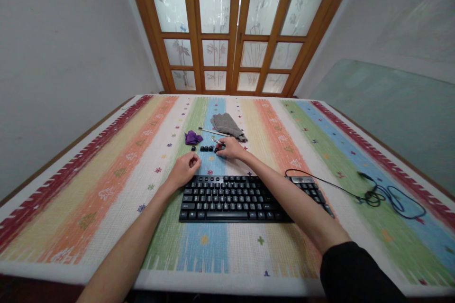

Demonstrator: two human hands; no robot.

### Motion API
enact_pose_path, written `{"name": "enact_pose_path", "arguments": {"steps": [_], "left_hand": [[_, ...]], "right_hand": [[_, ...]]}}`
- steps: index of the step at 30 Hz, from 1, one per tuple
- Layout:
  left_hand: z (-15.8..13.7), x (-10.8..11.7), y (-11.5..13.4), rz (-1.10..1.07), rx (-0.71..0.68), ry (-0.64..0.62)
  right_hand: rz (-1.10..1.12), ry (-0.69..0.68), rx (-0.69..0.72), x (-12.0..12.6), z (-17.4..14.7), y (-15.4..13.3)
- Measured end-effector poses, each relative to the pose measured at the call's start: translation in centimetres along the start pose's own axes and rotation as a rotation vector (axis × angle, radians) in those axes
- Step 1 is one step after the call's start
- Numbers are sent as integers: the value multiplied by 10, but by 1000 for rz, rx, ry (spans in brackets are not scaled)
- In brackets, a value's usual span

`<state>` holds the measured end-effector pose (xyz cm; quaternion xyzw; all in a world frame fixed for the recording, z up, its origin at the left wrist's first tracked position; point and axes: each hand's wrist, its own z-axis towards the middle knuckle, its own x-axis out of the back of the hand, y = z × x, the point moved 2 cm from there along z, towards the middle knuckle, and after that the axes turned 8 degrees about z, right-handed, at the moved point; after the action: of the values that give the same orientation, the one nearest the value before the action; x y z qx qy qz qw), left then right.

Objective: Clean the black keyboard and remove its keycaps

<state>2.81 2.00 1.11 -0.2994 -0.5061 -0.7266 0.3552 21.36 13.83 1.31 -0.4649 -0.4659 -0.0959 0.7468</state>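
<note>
Loose keys (206, 149) beyond a keyboard (220, 198)
Left hand (186, 168), grip curled closed, near them; right hand (227, 148) at the row's right end, grip's state I cannot tell.

Smooth black plastic is being seen across the keyboard (223, 207) and the keycaps (206, 149), tbh. A fuzzy, matt nap is being shown by the grey cloth (226, 124), a coarse weave by the tablecloth (249, 246). Shiny glass panes (215, 16) are being held by varnished-looking wooden door frames (243, 9).
</note>
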Motion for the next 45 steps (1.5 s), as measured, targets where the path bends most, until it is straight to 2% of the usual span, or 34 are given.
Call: {"name": "enact_pose_path", "arguments": {"steps": [15, 21, 26, 30, 34, 41, 45], "left_hand": [[0, 1, -3, 26, -38, -5], [0, 3, -6, 21, -39, 5], [2, 2, -7, 26, -83, -1], [14, -2, 0, 108, -213, 31], [39, -10, 8, 224, -349, 13], [79, -31, 3, 364, -342, -168], [84, -39, -2, 361, -352, -186]], "right_hand": [[4, 27, -15, 4, 5, -2], [37, 74, -12, 26, -8, -7], [89, 48, 43, 52, -38, -13], [37, -31, 164, 65, -64, -25], [21, -174, 140, 71, -81, -37], [236, -288, 51, 75, -105, -50], [334, -271, 71, 76, -116, -50]]}}
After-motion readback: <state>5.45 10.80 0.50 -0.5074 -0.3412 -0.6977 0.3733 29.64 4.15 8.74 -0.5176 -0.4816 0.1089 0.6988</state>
